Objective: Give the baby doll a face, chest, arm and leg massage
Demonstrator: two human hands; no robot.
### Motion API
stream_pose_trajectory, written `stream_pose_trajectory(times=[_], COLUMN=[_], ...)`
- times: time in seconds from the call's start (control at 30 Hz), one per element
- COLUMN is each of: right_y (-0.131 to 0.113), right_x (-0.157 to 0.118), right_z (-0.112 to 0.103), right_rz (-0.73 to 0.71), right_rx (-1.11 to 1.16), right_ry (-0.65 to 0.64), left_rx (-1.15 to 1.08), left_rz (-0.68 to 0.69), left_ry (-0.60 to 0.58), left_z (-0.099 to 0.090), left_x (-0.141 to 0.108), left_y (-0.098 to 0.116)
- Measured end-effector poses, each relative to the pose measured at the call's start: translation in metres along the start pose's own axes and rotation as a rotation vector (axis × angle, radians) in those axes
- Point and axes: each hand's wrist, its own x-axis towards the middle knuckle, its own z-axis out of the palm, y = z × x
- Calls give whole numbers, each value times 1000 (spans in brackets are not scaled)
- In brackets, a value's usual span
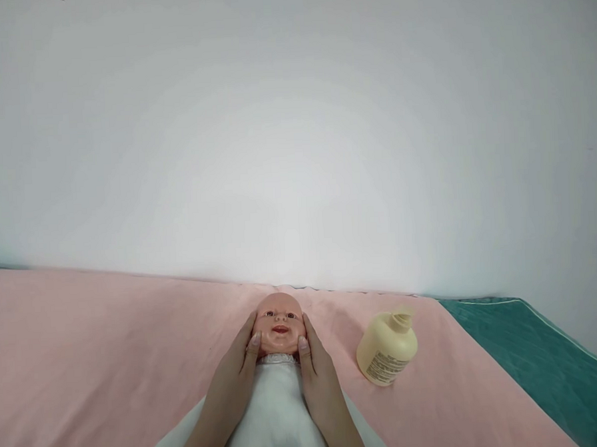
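Note:
A baby doll (281, 344) lies on its back with its head toward the wall, dressed in a white garment (276, 411) with a ruffled collar. My left hand (240, 360) cups the left side of its head, the thumb resting on the cheek. On the opposite side my right hand (316, 362) presses against the other cheek in the same way, so the head sits between both palms. The fingers behind the head are partly hidden. To the right of my right hand stands a pale yellow pump bottle (388, 349) with a printed label, apart from the doll.
A pink cloth (110, 353) covers the surface under the doll and the bottle. Green quilted fabric (546, 357) shows beyond its right edge. A plain white wall (293, 130) rises directly behind.

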Motion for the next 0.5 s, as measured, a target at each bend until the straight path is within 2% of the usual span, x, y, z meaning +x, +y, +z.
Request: stream_pose_trajectory(times=[0.23,0.5], right_y=[3,0], right_x=[0,-1], right_z=[0,1], right_rz=[8,-2], right_rx=[36,82], right_ry=[13,27], left_rx=[-48,-83], left_rz=[12,-18], left_ry=[45,10], left_z=[2,3], left_x=[0,-1], left_y=[-1,1])
